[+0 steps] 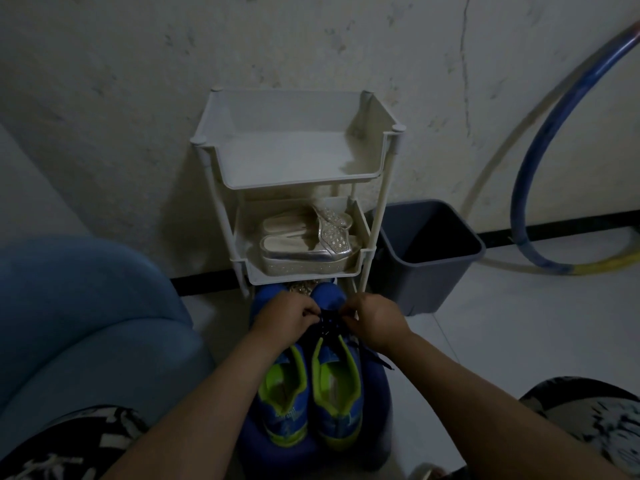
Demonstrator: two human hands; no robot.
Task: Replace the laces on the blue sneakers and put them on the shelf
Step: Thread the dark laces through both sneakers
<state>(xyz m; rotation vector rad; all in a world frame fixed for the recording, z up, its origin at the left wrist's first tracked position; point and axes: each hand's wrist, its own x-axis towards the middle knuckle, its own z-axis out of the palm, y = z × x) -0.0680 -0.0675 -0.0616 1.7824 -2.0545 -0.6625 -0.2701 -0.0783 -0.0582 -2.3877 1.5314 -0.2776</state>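
Down by the white shelf [294, 161], left hand [280, 318] and right hand [375, 322] both pinch the dark lace [327, 325] on the right blue sneaker [337, 393], other sneaker [284, 400] alongside.

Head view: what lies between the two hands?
A dark lace, over a blue sneaker, spans the gap between left hand and right hand; head view.

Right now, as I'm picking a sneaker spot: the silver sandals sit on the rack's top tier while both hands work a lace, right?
No: the head view shows the silver sandals on the middle tier of the rack, while the left hand and right hand work a lace.
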